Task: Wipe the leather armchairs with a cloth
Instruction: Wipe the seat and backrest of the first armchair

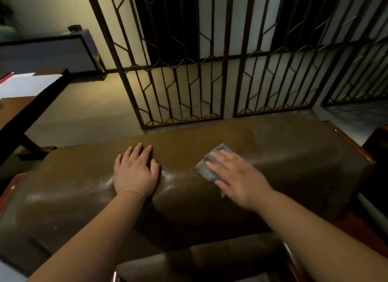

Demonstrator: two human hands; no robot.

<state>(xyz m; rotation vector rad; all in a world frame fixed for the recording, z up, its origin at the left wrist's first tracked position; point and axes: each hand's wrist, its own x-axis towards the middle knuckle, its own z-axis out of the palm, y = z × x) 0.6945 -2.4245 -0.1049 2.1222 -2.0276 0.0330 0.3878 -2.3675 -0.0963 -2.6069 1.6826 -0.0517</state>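
Pressing a soft, limp grey cloth (206,168) flat under the open-fingered right hand (237,176) on the armchair (283,155) top; left hand (135,172) resting open, bracing, holding nothing.

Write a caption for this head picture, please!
Right hand presses cloth on armchair; left hand rests flat.

A brown leather armchair (283,155) back fills the lower frame. The left hand (135,172) lies flat on its top, fingers straight, pointing to 12 o'clock. At 3 o'clock from it, apart, the right hand (237,176) presses flat on a grey cloth (206,170). A dark lattice screen (189,71) stands behind; a table (31,105) sits at 10 o'clock.
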